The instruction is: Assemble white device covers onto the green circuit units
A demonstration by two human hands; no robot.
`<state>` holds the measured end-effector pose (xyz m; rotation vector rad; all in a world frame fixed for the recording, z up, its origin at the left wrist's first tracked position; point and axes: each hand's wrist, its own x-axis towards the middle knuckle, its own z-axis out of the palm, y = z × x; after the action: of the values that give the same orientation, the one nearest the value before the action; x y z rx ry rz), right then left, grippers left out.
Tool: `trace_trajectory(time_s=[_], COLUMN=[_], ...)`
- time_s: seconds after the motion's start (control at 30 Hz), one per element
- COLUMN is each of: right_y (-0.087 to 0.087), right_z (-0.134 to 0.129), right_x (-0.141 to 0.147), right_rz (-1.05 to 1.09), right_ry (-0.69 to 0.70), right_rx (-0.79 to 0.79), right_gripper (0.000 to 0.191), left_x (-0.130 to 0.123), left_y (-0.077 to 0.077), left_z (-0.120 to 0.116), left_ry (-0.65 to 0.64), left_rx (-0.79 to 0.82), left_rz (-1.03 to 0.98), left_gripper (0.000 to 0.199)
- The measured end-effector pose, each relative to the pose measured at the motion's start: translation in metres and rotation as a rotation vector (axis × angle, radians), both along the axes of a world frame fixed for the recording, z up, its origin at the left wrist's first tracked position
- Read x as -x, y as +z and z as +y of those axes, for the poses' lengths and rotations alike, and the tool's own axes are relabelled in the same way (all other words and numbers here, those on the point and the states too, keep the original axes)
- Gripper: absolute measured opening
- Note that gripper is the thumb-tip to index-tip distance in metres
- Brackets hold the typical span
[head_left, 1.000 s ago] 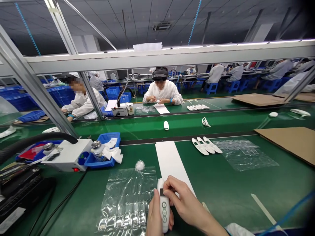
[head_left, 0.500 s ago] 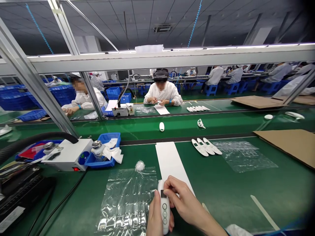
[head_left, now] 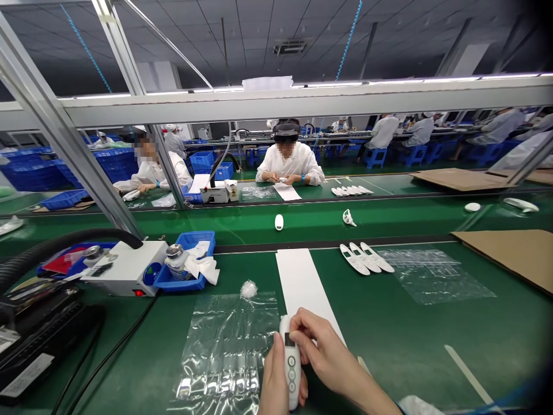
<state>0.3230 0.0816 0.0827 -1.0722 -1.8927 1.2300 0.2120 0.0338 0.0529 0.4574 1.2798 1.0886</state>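
Glossy white plastic handset [head_left: 291, 363], crinkled clear film sheet [head_left: 224, 351], matt white paper strip [head_left: 302, 285], matt green belt [head_left: 389, 334].

Bare belt [head_left: 389, 340] right, seemingly clear

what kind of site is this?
Likely an electronics assembly line: a green conveyor belt carrying white parts, the hands holding a white handheld device, and white-coated workers seated along the benches.

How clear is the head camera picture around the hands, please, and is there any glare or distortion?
Head view: the white device and both hands, left hand and right hand, are sharp; ceiling light glares off the clear plastic sheet; the overhead beam bows from wide-angle distortion; the right corners darken.
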Motion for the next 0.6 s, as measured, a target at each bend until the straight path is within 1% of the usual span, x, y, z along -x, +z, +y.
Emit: trace_trajectory(time_s=[0.1,0.2,0.27,0.33,0.4,0.43,0.5,0.53,0.6], right_y=[0.001,0.000,-0.005,-0.011,-0.015,-0.016,-0.014,-0.012,-0.007], right_z=[-0.002,-0.003,-0.004,-0.004,-0.003,-0.003,-0.001,0.000,0.002], right_x=[0.001,0.003,0.005,0.006,0.008,0.008,0.010,0.011,0.013], right_rz=[-0.036,-0.047,0.000,0.104,0.212,0.247,0.254,0.234,0.187], right_ry=[-0.016,-0.029,-0.030,-0.024,-0.042,-0.057,-0.067,-0.050,0.006], right_rx=[-0.058,-0.089,-0.020,0.119,0.216,0.222,0.157,0.117,0.063], right_gripper=[0.018,0.019,0.019,0.021,0.023,0.023,0.018,0.017,0.017], left_x=[0.001,0.001,0.001,0.002,0.004,0.006,0.012,0.015,0.021], left_y=[0.006,0.005,0.000,-0.005,-0.009,-0.011,-0.013,-0.015,-0.020], left_z=[-0.002,-0.003,-0.002,-0.001,-0.001,-0.002,-0.005,-0.008,-0.013], left_ry=[0.036,0.063,0.042,-0.013,-0.042,-0.031,0.016,0.039,0.072], left_rx=[0.044,0.023,-0.060,-0.145,-0.139,-0.103,-0.050,-0.055,-0.115], left_rz=[0.046,0.085,0.128,0.142,0.116,0.110,0.148,0.183,0.252], left_gripper=[0.077,0.078,0.074,0.069,0.068,0.070,0.074,0.074,0.065])
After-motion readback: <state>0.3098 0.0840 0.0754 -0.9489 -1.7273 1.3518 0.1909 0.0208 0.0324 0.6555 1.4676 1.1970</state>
